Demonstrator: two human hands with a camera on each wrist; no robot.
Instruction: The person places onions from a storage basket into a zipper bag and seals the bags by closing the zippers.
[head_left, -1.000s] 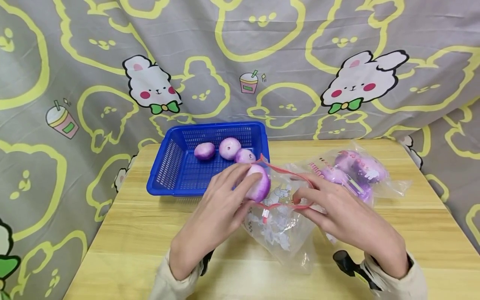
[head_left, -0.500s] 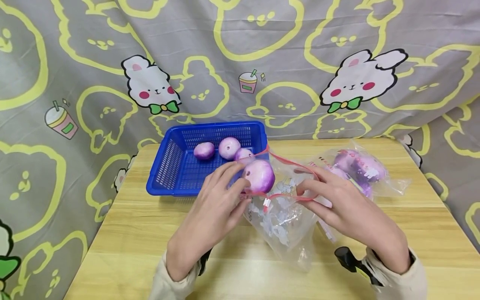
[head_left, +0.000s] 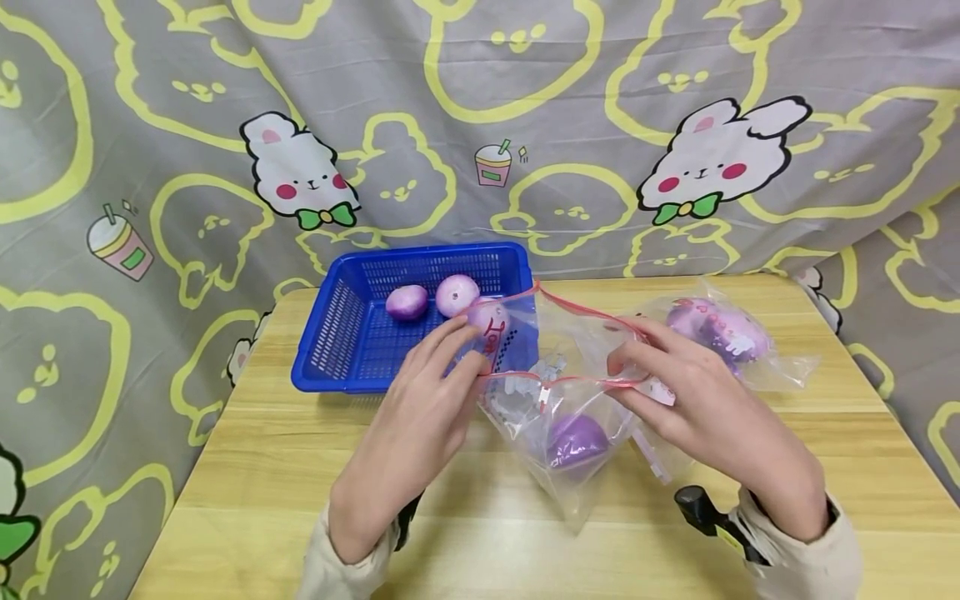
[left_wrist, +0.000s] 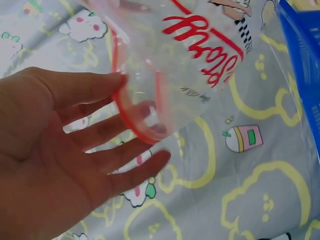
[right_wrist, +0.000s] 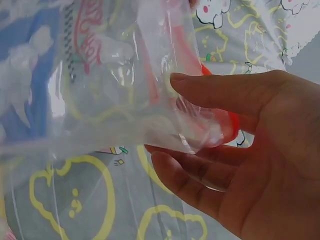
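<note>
Both hands hold one clear zip bag (head_left: 558,392) open between them. The left hand (head_left: 420,417) has its fingers (left_wrist: 107,130) spread almost straight, and the fingertips meet the red rim of the bag; in the left wrist view the rim seems to lie over the fingers more than to be pinched. The right hand (head_left: 697,408) pinches the other side of the rim between thumb and fingers, as the right wrist view shows. One purple ball (head_left: 576,440) lies at the bottom of the bag, below and between the two hands, and the bag bottom rests on the tabletop (head_left: 262,467).

Just beyond the left hand stands a blue basket (head_left: 337,333) with more purple balls (head_left: 407,302) inside. Beyond the right hand lies a second bag (head_left: 720,333), already filled with purple balls.

What could go wrong: I think the left side of the mouth is the weak point. The film is thin and slippery, so the rim may slide off the straight fingers, and then the mouth would fall closed. Also the ball is round; if the bag tips to one side, the ball may roll out toward the tabletop edge. A hard pull by both hands could stretch the zip.
</note>
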